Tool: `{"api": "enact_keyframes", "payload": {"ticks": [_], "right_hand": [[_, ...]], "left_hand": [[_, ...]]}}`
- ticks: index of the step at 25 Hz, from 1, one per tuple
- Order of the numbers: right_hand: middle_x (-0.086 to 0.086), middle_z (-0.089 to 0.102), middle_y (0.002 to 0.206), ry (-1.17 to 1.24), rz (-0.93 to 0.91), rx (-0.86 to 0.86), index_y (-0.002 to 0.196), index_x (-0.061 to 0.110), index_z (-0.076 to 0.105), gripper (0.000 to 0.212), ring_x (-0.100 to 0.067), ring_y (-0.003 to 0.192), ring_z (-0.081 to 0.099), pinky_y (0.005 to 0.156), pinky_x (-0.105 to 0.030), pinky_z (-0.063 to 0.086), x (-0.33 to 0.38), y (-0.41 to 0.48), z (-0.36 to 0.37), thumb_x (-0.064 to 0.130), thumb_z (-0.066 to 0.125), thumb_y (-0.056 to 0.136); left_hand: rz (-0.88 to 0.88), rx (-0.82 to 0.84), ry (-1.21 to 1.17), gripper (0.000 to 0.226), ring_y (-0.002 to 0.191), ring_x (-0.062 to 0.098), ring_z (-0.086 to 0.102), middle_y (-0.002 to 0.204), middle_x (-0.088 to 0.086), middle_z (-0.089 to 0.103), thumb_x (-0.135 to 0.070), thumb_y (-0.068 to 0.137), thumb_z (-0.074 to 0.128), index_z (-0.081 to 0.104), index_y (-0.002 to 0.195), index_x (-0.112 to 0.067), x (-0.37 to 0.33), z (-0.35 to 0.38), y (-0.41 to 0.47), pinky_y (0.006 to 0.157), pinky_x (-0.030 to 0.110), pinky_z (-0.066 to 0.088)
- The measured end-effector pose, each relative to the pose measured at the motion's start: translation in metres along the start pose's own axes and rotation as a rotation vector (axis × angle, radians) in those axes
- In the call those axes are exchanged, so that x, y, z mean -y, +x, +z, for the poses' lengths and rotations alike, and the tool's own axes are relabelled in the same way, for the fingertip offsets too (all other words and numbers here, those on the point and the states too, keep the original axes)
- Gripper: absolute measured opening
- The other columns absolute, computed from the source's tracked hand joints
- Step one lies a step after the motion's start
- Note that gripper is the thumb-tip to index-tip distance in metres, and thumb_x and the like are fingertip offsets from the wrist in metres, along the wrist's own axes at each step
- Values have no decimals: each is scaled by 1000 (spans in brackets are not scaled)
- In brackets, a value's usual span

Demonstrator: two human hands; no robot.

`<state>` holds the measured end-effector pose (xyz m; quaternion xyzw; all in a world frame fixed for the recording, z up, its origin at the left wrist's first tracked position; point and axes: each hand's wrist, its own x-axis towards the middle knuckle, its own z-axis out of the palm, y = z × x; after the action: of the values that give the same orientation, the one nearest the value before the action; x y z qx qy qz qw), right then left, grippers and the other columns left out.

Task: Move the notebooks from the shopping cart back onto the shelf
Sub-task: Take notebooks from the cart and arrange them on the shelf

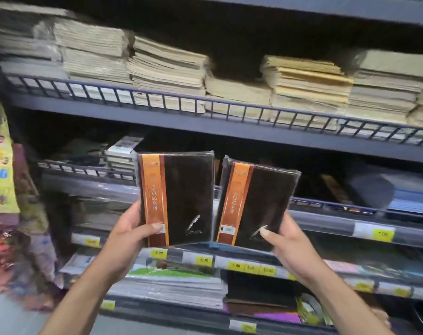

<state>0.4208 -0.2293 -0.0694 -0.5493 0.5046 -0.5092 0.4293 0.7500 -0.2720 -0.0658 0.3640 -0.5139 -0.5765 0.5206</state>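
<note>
I hold two dark brown notebooks in clear wrap, each with an orange band down its left side. My left hand (130, 235) grips the left notebook (181, 197) at its lower left corner, thumb on the cover. My right hand (287, 245) grips the right notebook (256, 204) at its lower right corner; this one tilts slightly to the right. Both stand upright in front of the middle shelf (326, 209), side by side with a small gap. The shopping cart is out of sight.
The top shelf (157, 117) behind a wire rail carries several stacks of pale paper pads. Lower shelves hold wrapped stationery with yellow price tags (251, 268). Colourful packets (2, 177) hang at the left edge. A dark gap lies behind the notebooks.
</note>
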Motion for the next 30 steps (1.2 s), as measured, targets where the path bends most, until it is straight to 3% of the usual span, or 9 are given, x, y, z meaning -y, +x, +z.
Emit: {"api": "enact_keyframes", "payload": {"ticks": [3, 6, 8, 11, 14, 18, 21, 24, 30], "right_hand": [[10, 59, 143, -23, 4, 16, 142, 43, 48, 56, -15, 136, 52, 116, -53, 36, -3, -1, -1, 8, 58, 99], [3, 65, 137, 0, 27, 27, 142, 25, 48, 49, -18, 131, 58, 113, -46, 41, 15, 1, 2, -1, 52, 101], [-6, 70, 127, 58, 52, -16, 138, 12, 51, 43, -24, 121, 65, 101, -39, 50, 38, 6, 5, -8, 49, 100], [-18, 73, 107, 141, 148, -52, 121, -4, 58, 25, -31, 94, 70, 73, -38, 62, 76, 27, 4, -7, 50, 97], [-19, 66, 92, 178, 279, -103, 102, -4, 59, 7, -27, 78, 67, 55, -32, 62, 107, 64, 3, -4, 54, 98], [-20, 60, 96, 212, 392, -112, 93, -2, 56, 7, -30, 85, 65, 54, -37, 63, 117, 121, 8, -5, 53, 99], [-17, 56, 102, 168, 460, -107, 90, 1, 55, 11, -32, 98, 62, 47, -38, 61, 108, 144, 19, -6, 53, 98], [-15, 52, 95, 90, 474, -121, 86, 1, 51, 16, -29, 81, 59, 52, -42, 59, 103, 152, 28, -8, 50, 99], [-17, 52, 116, -90, 461, -99, 111, -1, 54, 13, -28, 83, 60, 62, -42, 61, 102, 156, 32, -6, 54, 99]], "left_hand": [[24, -2, 20, 52, 98, 20, 71, 113, 6, 75, 0, 80, 65, 64, 126, -24, 8, 2, 0, 71, 35, 59], [1, -57, -30, 49, 88, 21, 73, 109, 9, 75, 9, 84, 60, 63, 124, -19, 4, 3, -1, 60, 42, 62], [-4, -65, -45, 47, 85, 25, 73, 109, 11, 75, 6, 83, 62, 64, 123, -20, 0, 0, -2, 57, 48, 62], [-18, -92, -32, 43, 75, 24, 73, 101, 8, 75, 11, 93, 50, 65, 119, -21, -3, -4, -4, 51, 44, 61], [-37, -87, -55, 40, 66, 24, 71, 93, 7, 75, 8, 88, 56, 65, 119, -17, -6, -3, -5, 50, 45, 61], [-44, -90, -36, 36, 63, 23, 69, 87, 6, 74, 8, 90, 53, 65, 118, -12, -9, -6, -10, 51, 44, 60], [-59, -59, -40, 42, 63, 24, 69, 89, 9, 73, 0, 77, 64, 66, 118, -12, -9, -10, -16, 51, 44, 60], [-68, -57, -36, 45, 64, 27, 69, 93, 13, 72, -6, 73, 64, 67, 117, -13, -10, -10, -17, 52, 45, 60], [-71, -53, -18, 31, 65, 29, 68, 92, 16, 70, 6, 93, 53, 66, 117, -9, -17, -5, -18, 54, 45, 61]]}}
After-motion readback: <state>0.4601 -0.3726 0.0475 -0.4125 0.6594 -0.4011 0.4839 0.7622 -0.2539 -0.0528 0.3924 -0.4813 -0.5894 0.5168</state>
